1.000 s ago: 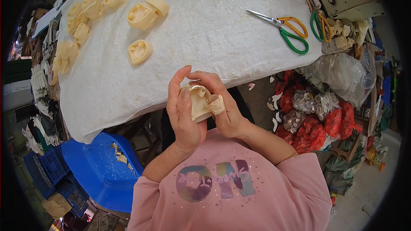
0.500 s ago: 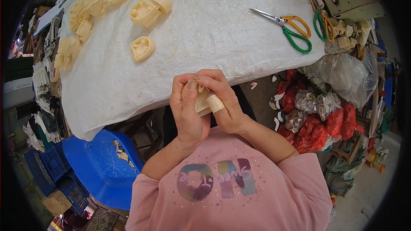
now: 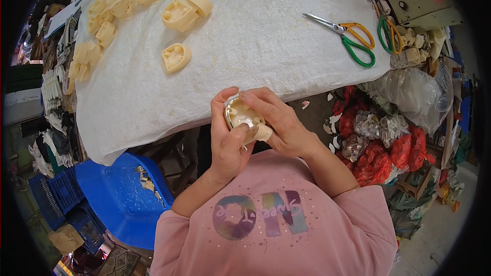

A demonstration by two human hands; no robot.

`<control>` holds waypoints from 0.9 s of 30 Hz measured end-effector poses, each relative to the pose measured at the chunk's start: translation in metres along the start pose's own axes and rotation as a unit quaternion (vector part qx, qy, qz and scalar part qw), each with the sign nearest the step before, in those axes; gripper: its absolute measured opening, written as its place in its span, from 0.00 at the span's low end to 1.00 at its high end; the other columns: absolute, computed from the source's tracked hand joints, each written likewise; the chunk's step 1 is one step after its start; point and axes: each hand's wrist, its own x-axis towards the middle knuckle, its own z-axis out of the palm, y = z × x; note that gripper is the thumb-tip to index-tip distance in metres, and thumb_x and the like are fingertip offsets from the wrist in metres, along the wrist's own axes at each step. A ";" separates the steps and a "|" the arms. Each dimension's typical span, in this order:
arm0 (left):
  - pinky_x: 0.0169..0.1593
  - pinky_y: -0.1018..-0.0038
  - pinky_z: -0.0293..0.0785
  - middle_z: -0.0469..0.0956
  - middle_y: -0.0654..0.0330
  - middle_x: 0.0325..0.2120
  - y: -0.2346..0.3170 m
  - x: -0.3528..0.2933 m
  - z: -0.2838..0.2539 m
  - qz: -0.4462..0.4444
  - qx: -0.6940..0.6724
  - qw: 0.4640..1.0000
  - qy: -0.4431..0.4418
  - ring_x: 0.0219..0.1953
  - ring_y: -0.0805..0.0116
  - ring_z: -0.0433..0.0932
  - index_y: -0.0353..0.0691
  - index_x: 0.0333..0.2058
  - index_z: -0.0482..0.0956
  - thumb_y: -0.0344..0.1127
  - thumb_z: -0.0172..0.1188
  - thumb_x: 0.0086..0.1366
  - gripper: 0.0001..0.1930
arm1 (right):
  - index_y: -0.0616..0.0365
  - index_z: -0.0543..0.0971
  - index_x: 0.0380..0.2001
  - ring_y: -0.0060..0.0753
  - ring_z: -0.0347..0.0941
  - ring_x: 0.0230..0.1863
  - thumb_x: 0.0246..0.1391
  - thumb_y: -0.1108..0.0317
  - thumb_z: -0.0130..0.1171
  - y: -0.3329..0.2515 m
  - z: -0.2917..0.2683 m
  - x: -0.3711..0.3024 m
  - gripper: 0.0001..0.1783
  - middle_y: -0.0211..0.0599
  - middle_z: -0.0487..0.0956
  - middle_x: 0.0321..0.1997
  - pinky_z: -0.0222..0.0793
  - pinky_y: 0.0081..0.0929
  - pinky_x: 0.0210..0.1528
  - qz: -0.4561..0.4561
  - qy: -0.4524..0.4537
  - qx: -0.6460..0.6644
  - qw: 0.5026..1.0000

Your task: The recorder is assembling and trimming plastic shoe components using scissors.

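Observation:
Both my hands hold one cream plastic part (image 3: 241,114) in front of my chest, just off the near edge of the table. Its hollow inside faces up, and a shiny metallic band runs round its rim. My left hand (image 3: 225,143) grips it from the left, with the thumb over the lower rim. My right hand (image 3: 284,125) closes on the right and far side; one of its fingers wears a pale wrap (image 3: 263,133). The nearest loose cream plastic part (image 3: 176,58) lies on the table beyond my hands. The underside of the held part is hidden.
A white woven sheet (image 3: 245,36) covers the table. More cream parts (image 3: 186,11) lie at the far left. Scissors (image 3: 353,41) with green and orange handles rest on the right. A blue bin (image 3: 117,199) with small pieces stands lower left; red bags (image 3: 376,163) lie lower right.
My hands have turned the part so its hollow inside and metallic rim show. My left thumb has moved down onto its lower edge. The view has shifted slightly.

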 end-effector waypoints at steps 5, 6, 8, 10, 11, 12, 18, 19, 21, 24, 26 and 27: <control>0.50 0.70 0.71 0.64 0.52 0.45 -0.002 0.000 0.001 0.013 -0.007 1.000 0.010 0.48 0.65 0.69 0.42 0.57 0.52 0.30 0.47 0.54 0.30 | 0.56 0.67 0.58 0.41 0.70 0.45 0.51 0.68 0.58 0.003 0.008 -0.003 0.29 0.44 0.67 0.49 0.70 0.30 0.43 -0.017 0.034 0.012 0.999; 0.49 0.70 0.72 0.65 0.52 0.45 -0.002 0.001 0.000 0.007 -0.011 1.000 0.015 0.47 0.65 0.70 0.42 0.57 0.52 0.31 0.47 0.54 0.30 | 0.56 0.67 0.58 0.40 0.70 0.44 0.51 0.69 0.58 0.005 0.008 -0.004 0.29 0.44 0.67 0.50 0.69 0.29 0.44 -0.020 0.039 0.012 0.999; 0.49 0.70 0.72 0.65 0.52 0.45 -0.002 0.003 -0.001 0.001 -0.015 1.000 0.018 0.47 0.65 0.70 0.41 0.57 0.52 0.31 0.48 0.54 0.30 | 0.56 0.66 0.58 0.36 0.69 0.41 0.53 0.67 0.57 0.011 0.011 -0.004 0.28 0.41 0.66 0.50 0.67 0.25 0.42 -0.031 0.043 0.038 0.998; 0.48 0.69 0.73 0.67 0.53 0.44 -0.001 0.004 -0.004 0.017 -0.032 0.999 0.015 0.45 0.64 0.72 0.42 0.57 0.53 0.33 0.49 0.55 0.30 | 0.56 0.66 0.59 0.32 0.67 0.38 0.55 0.64 0.55 0.008 0.010 -0.003 0.28 0.39 0.65 0.50 0.66 0.22 0.41 -0.043 0.042 0.069 0.996; 0.48 0.69 0.73 0.67 0.53 0.44 0.001 0.004 -0.003 0.018 -0.032 0.999 0.016 0.45 0.64 0.72 0.42 0.57 0.53 0.33 0.49 0.55 0.30 | 0.56 0.65 0.60 0.28 0.65 0.36 0.58 0.62 0.53 -0.001 0.004 -0.004 0.27 0.36 0.64 0.49 0.63 0.19 0.40 0.050 0.021 0.172 0.984; 0.47 0.69 0.74 0.67 0.53 0.44 0.005 0.006 0.000 0.021 -0.033 0.999 0.017 0.45 0.64 0.72 0.42 0.57 0.54 0.34 0.49 0.55 0.29 | 0.56 0.64 0.61 0.23 0.62 0.35 0.60 0.59 0.51 -0.006 0.000 -0.005 0.27 0.32 0.63 0.48 0.61 0.17 0.39 0.144 0.002 0.268 0.953; 0.44 0.69 0.74 0.67 0.56 0.44 0.003 0.006 0.005 0.031 -0.007 0.999 0.032 0.45 0.65 0.72 0.43 0.57 0.54 0.36 0.47 0.56 0.28 | 0.58 0.65 0.60 0.19 0.61 0.36 0.59 0.67 0.47 -0.010 0.008 -0.002 0.25 0.30 0.63 0.43 0.61 0.15 0.39 0.238 0.060 0.364 0.898; 0.44 0.69 0.74 0.66 0.56 0.44 0.001 0.005 0.006 0.038 -0.006 0.998 0.040 0.45 0.65 0.71 0.44 0.57 0.54 0.36 0.47 0.57 0.27 | 0.59 0.66 0.59 0.20 0.62 0.35 0.57 0.70 0.47 -0.011 0.010 -0.001 0.24 0.30 0.63 0.43 0.61 0.15 0.40 0.207 0.068 0.313 0.924; 0.45 0.69 0.73 0.66 0.56 0.44 -0.002 0.005 0.006 0.043 -0.006 0.998 0.047 0.45 0.66 0.70 0.44 0.56 0.55 0.36 0.46 0.57 0.27 | 0.59 0.67 0.57 0.20 0.63 0.36 0.56 0.72 0.47 -0.011 0.016 0.000 0.24 0.31 0.64 0.44 0.61 0.15 0.41 0.164 0.091 0.262 0.947; 0.48 0.69 0.71 0.64 0.56 0.44 -0.005 0.006 0.004 0.067 0.022 0.997 0.029 0.45 0.68 0.69 0.42 0.56 0.52 0.29 0.42 0.57 0.26 | 0.60 0.68 0.56 0.20 0.64 0.38 0.56 0.72 0.46 -0.007 0.019 -0.002 0.22 0.32 0.65 0.45 0.62 0.16 0.42 0.127 0.115 0.207 0.963; 0.48 0.65 0.71 0.66 0.56 0.45 -0.005 0.008 0.000 0.042 0.049 0.998 0.025 0.47 0.65 0.70 0.45 0.57 0.55 0.40 0.44 0.62 0.24 | 0.59 0.68 0.56 0.20 0.64 0.38 0.58 0.70 0.46 -0.005 0.017 -0.001 0.22 0.33 0.65 0.46 0.62 0.17 0.42 0.134 0.115 0.206 0.962; 0.48 0.65 0.71 0.66 0.56 0.45 -0.001 0.009 0.001 0.042 0.048 0.998 0.025 0.47 0.65 0.70 0.45 0.57 0.55 0.40 0.44 0.62 0.24 | 0.59 0.67 0.57 0.20 0.64 0.38 0.59 0.66 0.46 -0.005 0.013 0.000 0.22 0.32 0.66 0.46 0.62 0.18 0.42 0.190 0.094 0.271 0.939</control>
